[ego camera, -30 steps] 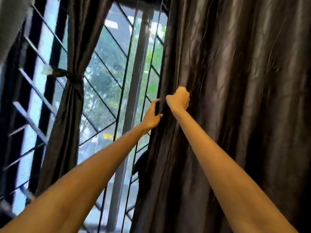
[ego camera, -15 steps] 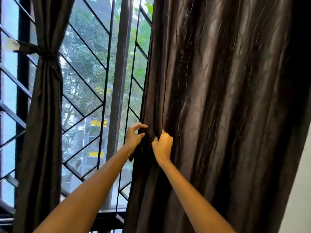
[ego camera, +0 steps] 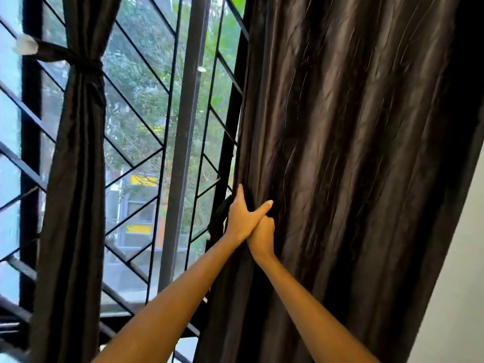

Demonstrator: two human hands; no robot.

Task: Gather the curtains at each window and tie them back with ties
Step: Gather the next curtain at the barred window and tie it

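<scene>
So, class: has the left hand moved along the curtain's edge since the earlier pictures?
Yes. The left hand has closed rightward onto the loose curtain, away from the window grille; it now overlaps the right hand, where a gap showed before.

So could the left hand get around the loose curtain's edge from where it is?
Probably yes: the left hand already lies at the loose curtain edge, open window beside it; only the right hand crowds it.
</scene>
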